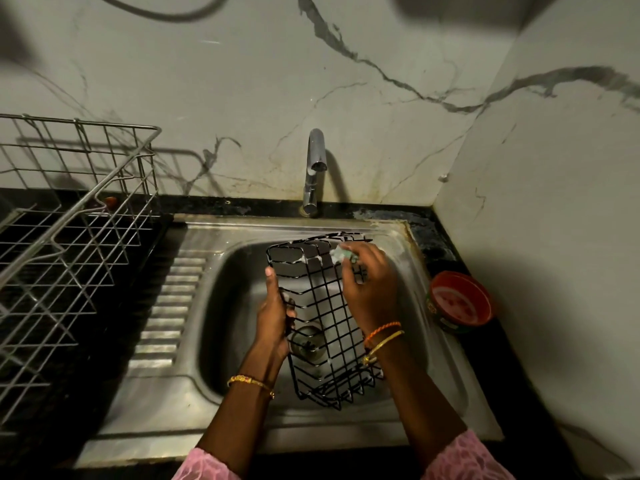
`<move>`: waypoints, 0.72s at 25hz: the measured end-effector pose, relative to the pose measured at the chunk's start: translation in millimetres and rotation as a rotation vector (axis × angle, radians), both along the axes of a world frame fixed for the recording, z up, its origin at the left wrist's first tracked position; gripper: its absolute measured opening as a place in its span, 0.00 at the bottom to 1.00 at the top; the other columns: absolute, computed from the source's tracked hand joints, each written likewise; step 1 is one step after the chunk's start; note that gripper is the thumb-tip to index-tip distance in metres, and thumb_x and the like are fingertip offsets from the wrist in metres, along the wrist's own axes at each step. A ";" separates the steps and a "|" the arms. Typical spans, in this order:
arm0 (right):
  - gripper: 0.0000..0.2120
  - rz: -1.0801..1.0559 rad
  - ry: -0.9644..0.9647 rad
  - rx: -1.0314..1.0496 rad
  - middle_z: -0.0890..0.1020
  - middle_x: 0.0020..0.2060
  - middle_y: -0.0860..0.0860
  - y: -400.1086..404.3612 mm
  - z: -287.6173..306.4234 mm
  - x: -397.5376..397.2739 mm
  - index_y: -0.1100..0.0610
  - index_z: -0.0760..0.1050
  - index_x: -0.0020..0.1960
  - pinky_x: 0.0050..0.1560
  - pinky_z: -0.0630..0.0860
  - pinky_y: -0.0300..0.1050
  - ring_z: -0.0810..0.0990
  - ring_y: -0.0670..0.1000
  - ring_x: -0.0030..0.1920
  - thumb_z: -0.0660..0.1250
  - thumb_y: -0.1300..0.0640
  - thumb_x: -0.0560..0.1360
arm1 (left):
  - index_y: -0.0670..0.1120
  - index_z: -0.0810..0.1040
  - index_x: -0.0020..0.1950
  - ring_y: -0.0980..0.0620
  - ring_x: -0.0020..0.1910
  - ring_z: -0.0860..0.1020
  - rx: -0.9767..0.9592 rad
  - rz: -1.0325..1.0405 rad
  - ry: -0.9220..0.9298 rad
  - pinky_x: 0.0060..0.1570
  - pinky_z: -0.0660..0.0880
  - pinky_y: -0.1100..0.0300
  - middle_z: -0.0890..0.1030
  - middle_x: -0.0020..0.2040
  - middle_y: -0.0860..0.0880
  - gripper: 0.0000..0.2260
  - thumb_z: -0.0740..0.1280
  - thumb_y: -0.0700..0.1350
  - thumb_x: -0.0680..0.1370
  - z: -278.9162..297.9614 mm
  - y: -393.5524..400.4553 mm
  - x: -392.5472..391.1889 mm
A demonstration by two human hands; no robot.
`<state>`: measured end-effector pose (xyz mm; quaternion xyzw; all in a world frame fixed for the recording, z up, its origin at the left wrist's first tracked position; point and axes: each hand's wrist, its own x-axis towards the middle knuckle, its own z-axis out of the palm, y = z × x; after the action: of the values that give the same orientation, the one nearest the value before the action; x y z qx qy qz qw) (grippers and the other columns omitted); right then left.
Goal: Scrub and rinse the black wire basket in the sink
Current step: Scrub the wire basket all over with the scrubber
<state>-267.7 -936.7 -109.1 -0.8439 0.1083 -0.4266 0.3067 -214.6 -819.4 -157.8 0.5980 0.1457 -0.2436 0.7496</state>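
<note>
Two pink sleeves (pixel 467 459) enter at the near edge, cut off by the frame, as a person works over a steel sink (pixel 446 368) set in a dark counter. The left hand (pixel 273 317), a gold bangle (pixel 251 382) on its wrist, has fingers and thumb curled round the left rim of the black wire basket (pixel 325 327), which is held tilted above the sink bowl, its near end low and its far end raised toward the far rim. White suds cling to the basket's far wires. Through the mesh the drain (pixel 306 342) shows only in part. The right hand (pixel 369 285), with orange and gold bands at the wrist, reaches across the basket's far right corner, its fingertips pinching a small greenish scrubber (pixel 343 254) against the wires; the scrubber is blurred and mostly hidden by the fingers. On the counter just right of the sink stands a round red tub (pixel 460 301); printing runs round its side, too small and dim to read. At left, a steel dish rack (pixel 69 244) rests on the counter, cut off by the frame edge, with a small reddish object behind its wires that cannot be made out. At the far rim rises a chrome tap (pixel 313 171), no brand mark legible, against a veined marble wall (pixel 242 81). Dark, blurred shapes cross the top of the frame, unidentifiable.
</note>
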 end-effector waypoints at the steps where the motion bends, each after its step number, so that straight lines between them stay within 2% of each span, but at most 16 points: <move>1: 0.09 -0.019 -0.009 0.019 0.80 0.50 0.58 -9.4 -0.4 1.5 0.64 0.78 0.51 0.53 0.76 0.39 0.77 0.50 0.51 0.65 0.70 0.72 | 0.51 0.66 0.30 0.55 0.24 0.62 0.003 -0.003 -0.002 0.27 0.57 0.60 0.67 0.23 0.53 0.25 0.56 0.70 0.73 -0.2 1.3 0.4; 5: 0.07 -0.064 -0.020 0.129 0.81 0.49 0.58 -38.7 1.2 6.2 0.64 0.79 0.50 0.47 0.81 0.51 0.80 0.51 0.49 0.66 0.68 0.72 | 0.51 0.66 0.30 0.55 0.23 0.61 0.029 -0.021 -0.025 0.27 0.55 0.61 0.66 0.23 0.53 0.25 0.55 0.70 0.73 -1.6 2.8 0.0; 11: 0.07 0.100 0.029 -0.050 0.81 0.47 0.56 1.3 -1.1 0.9 0.63 0.80 0.48 0.51 0.75 0.36 0.78 0.50 0.50 0.67 0.69 0.71 | 0.50 0.65 0.29 0.55 0.23 0.61 0.023 -0.004 -0.015 0.26 0.56 0.61 0.66 0.23 0.53 0.26 0.55 0.71 0.73 -1.4 3.1 1.4; 15: 0.08 0.008 -0.016 0.105 0.80 0.48 0.59 -36.0 1.1 10.1 0.65 0.79 0.49 0.50 0.78 0.37 0.79 0.51 0.49 0.66 0.70 0.71 | 0.51 0.65 0.30 0.56 0.23 0.61 -0.055 0.023 0.001 0.26 0.57 0.61 0.65 0.24 0.53 0.24 0.56 0.69 0.73 -3.0 7.9 0.2; 18: 0.08 -0.049 -0.023 0.133 0.80 0.47 0.58 -53.0 3.8 16.7 0.64 0.79 0.48 0.48 0.78 0.33 0.79 0.53 0.48 0.66 0.70 0.71 | 0.51 0.65 0.29 0.57 0.22 0.62 -0.083 0.040 0.003 0.26 0.57 0.61 0.66 0.23 0.54 0.24 0.57 0.68 0.74 -2.3 6.8 -0.4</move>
<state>-251.0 -989.8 -105.3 -0.8140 0.1534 -0.4353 0.3528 -215.0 -812.6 -160.1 0.5628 0.1487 -0.2352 0.7784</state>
